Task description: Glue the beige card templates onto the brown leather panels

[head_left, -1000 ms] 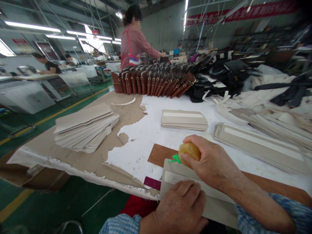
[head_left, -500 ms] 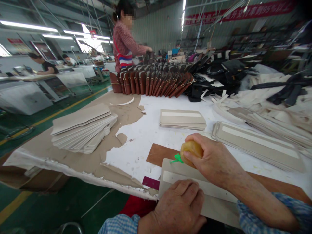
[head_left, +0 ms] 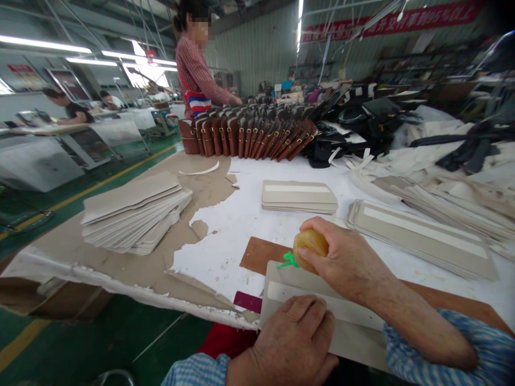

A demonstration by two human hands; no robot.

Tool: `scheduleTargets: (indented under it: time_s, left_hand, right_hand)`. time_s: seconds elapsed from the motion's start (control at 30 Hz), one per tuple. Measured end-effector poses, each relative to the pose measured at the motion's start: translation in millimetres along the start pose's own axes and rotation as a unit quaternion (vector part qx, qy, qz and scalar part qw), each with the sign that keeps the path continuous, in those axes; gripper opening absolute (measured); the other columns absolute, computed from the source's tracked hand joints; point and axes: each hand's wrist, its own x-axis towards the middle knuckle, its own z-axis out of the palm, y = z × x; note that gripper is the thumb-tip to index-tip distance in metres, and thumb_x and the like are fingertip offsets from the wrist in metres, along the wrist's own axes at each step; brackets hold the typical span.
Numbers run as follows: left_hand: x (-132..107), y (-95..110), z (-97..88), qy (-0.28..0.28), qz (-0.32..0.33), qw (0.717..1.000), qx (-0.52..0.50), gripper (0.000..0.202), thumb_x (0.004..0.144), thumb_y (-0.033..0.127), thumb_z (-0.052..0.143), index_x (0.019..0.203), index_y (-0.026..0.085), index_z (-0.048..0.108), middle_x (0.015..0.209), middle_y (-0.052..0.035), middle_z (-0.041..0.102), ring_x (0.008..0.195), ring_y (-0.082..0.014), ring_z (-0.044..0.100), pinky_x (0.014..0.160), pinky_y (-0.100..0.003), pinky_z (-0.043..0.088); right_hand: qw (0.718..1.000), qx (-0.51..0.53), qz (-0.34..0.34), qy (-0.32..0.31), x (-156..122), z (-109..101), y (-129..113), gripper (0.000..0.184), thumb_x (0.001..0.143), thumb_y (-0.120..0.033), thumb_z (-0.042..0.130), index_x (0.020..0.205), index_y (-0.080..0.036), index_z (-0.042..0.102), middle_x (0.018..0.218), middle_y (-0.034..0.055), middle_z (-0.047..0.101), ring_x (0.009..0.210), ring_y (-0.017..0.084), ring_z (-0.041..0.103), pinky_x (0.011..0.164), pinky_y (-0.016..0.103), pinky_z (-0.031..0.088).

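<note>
My right hand [head_left: 350,257] grips a yellowed, translucent squeeze bottle [head_left: 309,247] with a bright green tip [head_left: 288,259]. That tip touches or hovers just over the upper left edge of a beige panel [head_left: 341,287]; which of the two I cannot tell. The panel carries a paler strip along its length and reaches the table's front edge. Pressing on its near side is my left hand [head_left: 295,340], fingers bent and together, thumb at the lower edge. Under the panel lies a brown board [head_left: 263,254], partly covered. A small maroon piece [head_left: 248,301] sticks out at its left.
Beige panels lie in a fanned stack [head_left: 132,209] at left, a short stack [head_left: 300,195] ahead and a long stack [head_left: 422,236] at right. Brown bags [head_left: 245,131] stand in rows behind, beside black bags [head_left: 362,118]. A co-worker [head_left: 197,69] stands across the table.
My right hand and the bottle have shifted slightly left along the panel's upper edge. My left hand stays on the panel. The co-worker's hand has moved lower over the bags.
</note>
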Motion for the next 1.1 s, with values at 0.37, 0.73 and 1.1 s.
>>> scheduleTargets:
  time_s: [0.37,0.73,1.1]
  left_hand:
    - [0.5,-1.2,-3.1,-0.017,0.002,1.0,-0.003,0.053,0.107,0.051,0.055,0.138,0.009,0.059,0.14,-0.0133,0.066,0.131,-0.0258,0.058,0.121,-0.035,0.042]
    - [2.3,-0.5,-6.6,-0.006,0.003,1.0,0.016,0.052,0.107,0.053,0.054,0.137,0.01,0.06,0.141,-0.0118,0.067,0.131,-0.0261,0.059,0.12,-0.034,0.042]
    - [3.7,0.6,-11.9,0.052,0.011,0.998,0.027,0.048,0.107,0.051,0.056,0.131,0.011,0.064,0.133,-0.0089,0.071,0.122,-0.0236,0.062,0.117,-0.031,0.041]
  right_hand:
    - [1.0,-0.015,0.009,-0.013,0.8,-9.4,2.9,0.032,0.08,-0.044,0.051,0.1,-0.025,0.066,0.08,0.0047,0.071,0.069,0.024,0.062,0.068,0.036,0.041]
    - [0.999,-0.027,0.028,-0.01,-5.9,-18.4,16.3,0.034,0.08,-0.047,0.051,0.101,-0.026,0.066,0.068,0.0014,0.066,0.062,0.023,0.06,0.064,0.034,0.038]
    - [0.997,-0.014,0.08,-0.013,-21.2,-33.5,34.7,0.027,0.082,-0.047,0.055,0.099,-0.028,0.066,0.072,0.0012,0.07,0.069,0.025,0.064,0.066,0.035,0.04]
